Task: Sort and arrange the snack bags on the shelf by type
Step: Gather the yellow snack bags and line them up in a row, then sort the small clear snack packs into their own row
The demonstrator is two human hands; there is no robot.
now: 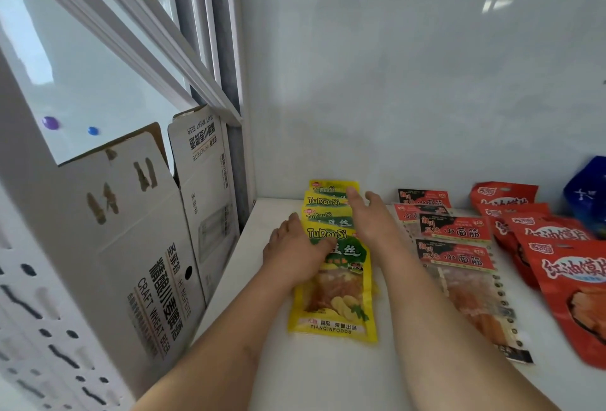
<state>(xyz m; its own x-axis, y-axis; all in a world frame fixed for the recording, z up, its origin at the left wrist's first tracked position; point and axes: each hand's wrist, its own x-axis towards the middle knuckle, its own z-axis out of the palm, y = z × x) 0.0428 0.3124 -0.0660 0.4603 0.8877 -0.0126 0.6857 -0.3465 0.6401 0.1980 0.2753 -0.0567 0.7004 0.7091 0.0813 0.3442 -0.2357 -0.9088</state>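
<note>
Left of yellow plastic potato-strip bag stack (333, 266): white cardboard beer box (157, 246) at shelf (328, 378) edge. Left hand (295, 251) flat on stack, fingers open; right hand (370, 217) same, open. Risk: push fans slick bags into red-black gluten packets (459, 246), mixing types. Right of those: red foil pouches (557, 263).

The yellow snack bags (333, 282) between the two hands show "TuDouSi"; the nearest one also has "TIANQINFOODS" at its bottom edge. Right of the right hand (370, 217), the red-black bags (455, 233) carry "小面筋". Farther right, the red bags (570, 279) read "红油馍片". Left of the left hand (295, 246), the cardboard box (157, 263) reads "CRAFT WHEAT BEER".
</note>
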